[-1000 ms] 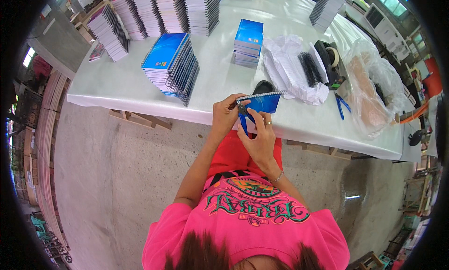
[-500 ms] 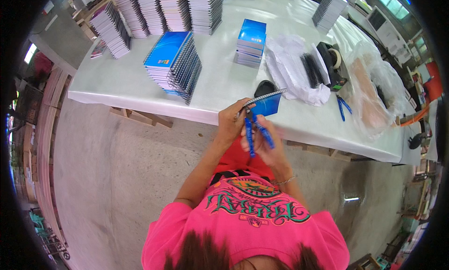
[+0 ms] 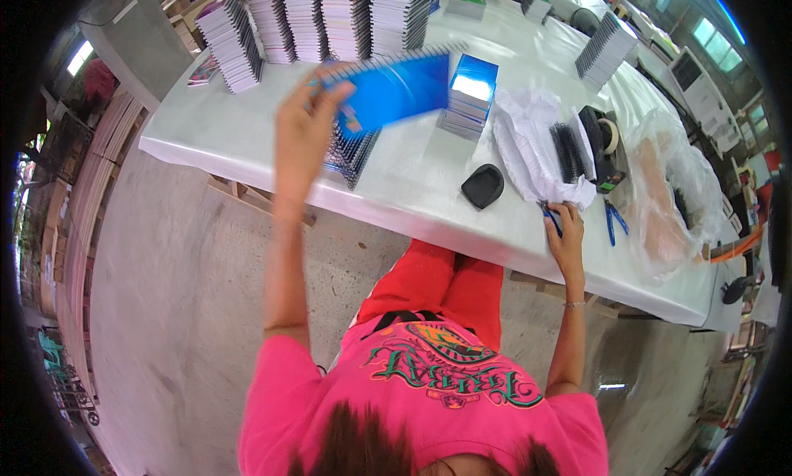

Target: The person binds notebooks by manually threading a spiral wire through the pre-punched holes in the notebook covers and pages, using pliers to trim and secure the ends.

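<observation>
My left hand (image 3: pixel 299 134) grips a blue-covered spiral notebook (image 3: pixel 400 90) by its left end, wire coil along the top edge. It is raised over a stack of spiral notebooks (image 3: pixel 356 156), hiding most of that stack. Near the table's front edge, my right hand (image 3: pixel 568 235) rests closed around small blue-handled pliers (image 3: pixel 553 220), partly covered by the fingers. Just beyond it lies crumpled white paper (image 3: pixel 521 134) bearing a bundle of black coils (image 3: pixel 568 153). A short blue-topped stack of books (image 3: pixel 469 113) stands right of the raised notebook.
A black rounded object (image 3: pixel 483 186) lies on the white-covered table (image 3: pixel 412 179). On the right are a second blue-handled pair of pliers (image 3: pixel 611 222), a black tape dispenser (image 3: pixel 609 142) and a clear plastic bag (image 3: pixel 670 200). Tall notebook stacks (image 3: pixel 346 22) line the back left.
My hands have parted. The left has carried the notebook up and left over the stack; the right has moved right with the pliers, from the notebook's coil down to the table.
</observation>
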